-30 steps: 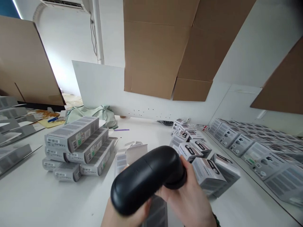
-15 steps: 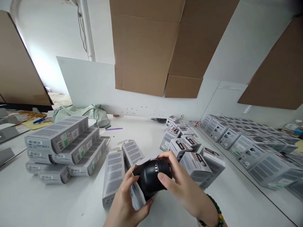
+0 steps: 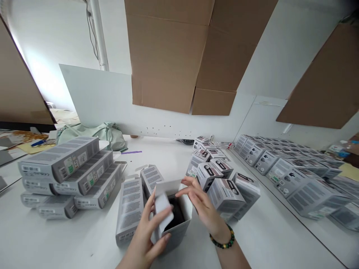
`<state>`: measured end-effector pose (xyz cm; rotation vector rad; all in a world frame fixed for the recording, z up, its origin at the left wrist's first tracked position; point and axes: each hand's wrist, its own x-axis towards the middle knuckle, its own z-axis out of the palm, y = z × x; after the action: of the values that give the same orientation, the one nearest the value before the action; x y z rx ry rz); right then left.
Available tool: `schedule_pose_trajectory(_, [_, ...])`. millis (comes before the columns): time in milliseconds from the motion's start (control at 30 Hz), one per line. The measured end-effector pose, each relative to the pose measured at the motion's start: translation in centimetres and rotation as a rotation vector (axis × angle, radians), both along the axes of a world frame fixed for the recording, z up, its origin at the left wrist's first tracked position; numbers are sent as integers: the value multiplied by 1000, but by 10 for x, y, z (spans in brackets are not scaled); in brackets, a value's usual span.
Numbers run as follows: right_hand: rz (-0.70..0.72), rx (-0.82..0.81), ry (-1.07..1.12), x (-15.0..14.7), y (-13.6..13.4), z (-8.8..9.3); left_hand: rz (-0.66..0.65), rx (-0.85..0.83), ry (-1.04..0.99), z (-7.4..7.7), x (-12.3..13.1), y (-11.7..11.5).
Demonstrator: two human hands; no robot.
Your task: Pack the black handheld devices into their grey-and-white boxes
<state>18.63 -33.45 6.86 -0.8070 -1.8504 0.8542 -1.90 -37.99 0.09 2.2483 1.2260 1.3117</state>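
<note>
In front of me an open grey-and-white carton (image 3: 179, 233) stands on the table, its top flaps up. Inside it sits a smooth black rounded object (image 3: 178, 212) with only part of its surface showing; its exact kind I cannot tell. My left hand (image 3: 150, 231) grips the carton's left side, thumb low on the front and fingers by a raised white flap (image 3: 163, 210). Over the right part of the opening, my right hand (image 3: 200, 200) has its fingers stretched out at the far flap, holding nothing. Two upright grey cartons (image 3: 130, 211) stand just left of it.
Closed grey cartons (image 3: 63, 157) are stacked at the left. Several upright cartons (image 3: 227, 196) cluster to the right, and long rows of more (image 3: 305, 194) stand beyond a table seam. A pale green bag (image 3: 109, 136) and a purple strip (image 3: 131, 152) lie at the back.
The black object, held in my right hand at the carton's mouth before, is now down inside the carton. My right hand has let go of it, and the carton has turned more upright.
</note>
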Motion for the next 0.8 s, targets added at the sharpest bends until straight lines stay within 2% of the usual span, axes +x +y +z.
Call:
schedule_pose_trajectory(67, [79,-98,108,-5,0,-10,-1,-28,9,-3,-1,-1])
schedule_pose_trajectory(167, [255,-241,173,-14,-3,-14,11,-62,-70,-7,2,0])
schedule_pose_trajectory(233, [291,-248,208,-17,-5,-14,13,-52,-191,-8,6,1])
schedule_pose_trajectory(367, [275,-40,272,-18,-6,-14,-71,25,-481,-4,12,6])
schedule_pose_trajectory(500, [233,192,85,-18,-9,-13,-75,-15,-318,4,9,8])
schedule_pose_trajectory(567, [176,269,118,-20,-11,-11,-74,5,-266,6,8,9])
schedule_pose_trajectory(700, [151,300,185,-23,-11,-6,-127,81,-312,4,7,10])
schedule_pose_trajectory(800, [187,327,156,-21,-9,-2,-155,54,-322,0,5,10])
